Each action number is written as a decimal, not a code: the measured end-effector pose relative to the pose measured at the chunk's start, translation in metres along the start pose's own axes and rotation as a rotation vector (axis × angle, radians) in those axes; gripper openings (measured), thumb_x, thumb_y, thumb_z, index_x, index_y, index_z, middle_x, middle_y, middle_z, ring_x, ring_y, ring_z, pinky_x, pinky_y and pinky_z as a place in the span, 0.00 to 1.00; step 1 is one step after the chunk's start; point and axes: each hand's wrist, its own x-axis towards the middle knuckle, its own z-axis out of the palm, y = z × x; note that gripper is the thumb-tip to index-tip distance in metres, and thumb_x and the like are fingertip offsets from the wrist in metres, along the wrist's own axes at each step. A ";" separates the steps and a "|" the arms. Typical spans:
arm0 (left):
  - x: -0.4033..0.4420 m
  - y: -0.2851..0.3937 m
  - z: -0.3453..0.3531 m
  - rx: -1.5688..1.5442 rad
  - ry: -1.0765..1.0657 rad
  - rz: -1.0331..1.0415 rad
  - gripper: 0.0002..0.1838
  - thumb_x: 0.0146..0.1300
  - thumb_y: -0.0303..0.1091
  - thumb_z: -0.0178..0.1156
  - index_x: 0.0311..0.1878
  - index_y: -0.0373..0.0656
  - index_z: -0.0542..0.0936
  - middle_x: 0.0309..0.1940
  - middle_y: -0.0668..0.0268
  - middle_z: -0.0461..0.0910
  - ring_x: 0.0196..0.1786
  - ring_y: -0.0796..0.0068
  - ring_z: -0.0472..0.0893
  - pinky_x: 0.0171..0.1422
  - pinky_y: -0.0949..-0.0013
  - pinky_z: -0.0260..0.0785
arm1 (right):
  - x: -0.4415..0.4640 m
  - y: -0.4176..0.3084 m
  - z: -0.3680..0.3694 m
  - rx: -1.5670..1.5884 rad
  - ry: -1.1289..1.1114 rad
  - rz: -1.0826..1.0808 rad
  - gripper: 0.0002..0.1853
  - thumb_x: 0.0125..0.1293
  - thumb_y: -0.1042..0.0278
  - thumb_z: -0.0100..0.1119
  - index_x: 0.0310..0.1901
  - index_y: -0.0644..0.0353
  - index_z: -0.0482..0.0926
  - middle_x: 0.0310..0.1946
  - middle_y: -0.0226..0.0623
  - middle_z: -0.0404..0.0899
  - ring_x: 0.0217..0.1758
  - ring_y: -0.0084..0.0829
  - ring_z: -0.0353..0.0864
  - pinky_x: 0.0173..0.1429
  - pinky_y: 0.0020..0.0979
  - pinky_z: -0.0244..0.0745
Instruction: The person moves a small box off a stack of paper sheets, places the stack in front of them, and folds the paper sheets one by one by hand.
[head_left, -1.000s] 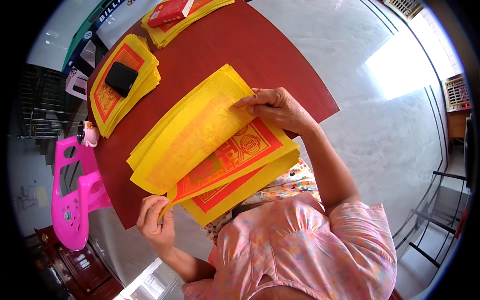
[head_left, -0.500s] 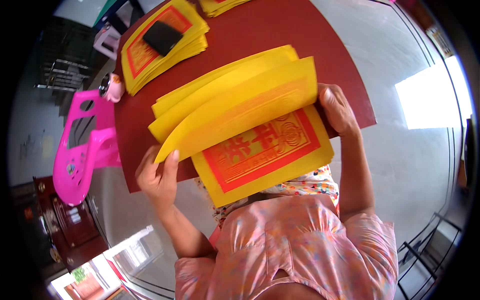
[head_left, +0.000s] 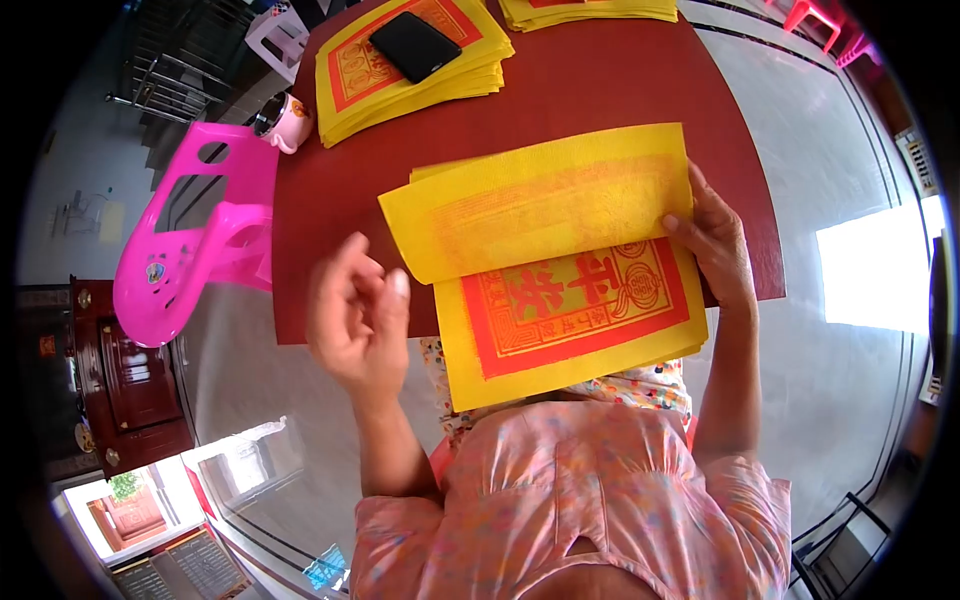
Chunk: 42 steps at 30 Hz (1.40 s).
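Note:
A stack of yellow paper sheets [head_left: 466, 350] with red printed designs lies over the table's near edge, partly above my lap. Its upper sheets [head_left: 540, 205] are folded back away from me, showing their paler undersides. My right hand [head_left: 708, 235] grips the stack's right edge, its thumb on top and its other fingers partly hidden behind the paper. To the left of the stack, my left hand [head_left: 362, 315] is raised off the paper and holds nothing. Its fingers are loosely bent, the thumb apart from them, and slightly blurred.
The red-brown table [head_left: 600, 85] carries another yellow paper stack [head_left: 480, 85] with a black phone [head_left: 415, 46] on it. A further paper stack [head_left: 590, 13] lies at the far edge. A pink mug [head_left: 288, 124] and a bright pink plastic chair [head_left: 235, 215] are at the left.
My left hand has let go of the lifted sheet's corner and moved away from the paper. The fanned sheets now lie folded back flatter. The view has shifted, and my right hand stays at the right edge.

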 end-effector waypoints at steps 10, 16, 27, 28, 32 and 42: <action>-0.029 0.018 -0.007 0.294 -0.864 0.104 0.23 0.43 0.32 0.73 0.45 0.38 0.81 0.48 0.58 0.76 0.54 0.54 0.75 0.56 0.56 0.71 | -0.001 0.003 -0.002 -0.033 0.016 0.115 0.17 0.65 0.78 0.59 0.55 0.56 0.81 0.39 0.28 0.83 0.40 0.15 0.77 0.48 0.24 0.77; -0.045 0.027 0.007 0.388 -1.001 0.074 0.38 0.39 0.41 0.76 0.59 0.50 0.76 0.59 0.59 0.68 0.62 0.56 0.66 0.66 0.53 0.61 | -0.002 0.004 -0.001 -0.014 0.013 0.075 0.13 0.66 0.78 0.57 0.50 0.59 0.83 0.39 0.26 0.83 0.41 0.15 0.77 0.49 0.24 0.77; -0.040 0.029 0.012 0.425 -1.037 0.084 0.40 0.38 0.41 0.75 0.60 0.51 0.76 0.57 0.59 0.69 0.60 0.55 0.67 0.65 0.54 0.59 | -0.002 0.002 -0.002 -0.028 -0.027 0.054 0.13 0.66 0.78 0.57 0.51 0.61 0.82 0.40 0.27 0.82 0.43 0.16 0.77 0.50 0.24 0.76; -0.040 0.029 0.012 0.426 -1.036 0.093 0.40 0.38 0.41 0.75 0.60 0.51 0.76 0.57 0.59 0.69 0.60 0.55 0.67 0.65 0.54 0.59 | -0.002 0.002 -0.002 -0.041 -0.030 0.079 0.13 0.66 0.77 0.57 0.51 0.61 0.82 0.40 0.27 0.82 0.43 0.16 0.78 0.51 0.24 0.76; -0.038 0.028 0.011 0.385 -1.025 0.078 0.35 0.39 0.39 0.74 0.57 0.48 0.78 0.57 0.58 0.70 0.59 0.55 0.67 0.64 0.55 0.59 | -0.002 0.001 -0.003 -0.030 -0.039 0.077 0.13 0.66 0.77 0.57 0.52 0.61 0.81 0.40 0.27 0.82 0.43 0.16 0.78 0.51 0.25 0.77; -0.035 0.025 0.008 0.299 -0.931 0.091 0.21 0.48 0.35 0.70 0.48 0.40 0.82 0.51 0.57 0.77 0.57 0.55 0.72 0.60 0.57 0.67 | -0.002 -0.002 -0.003 -0.031 -0.084 0.018 0.13 0.66 0.77 0.57 0.52 0.61 0.81 0.40 0.29 0.82 0.44 0.17 0.78 0.51 0.24 0.76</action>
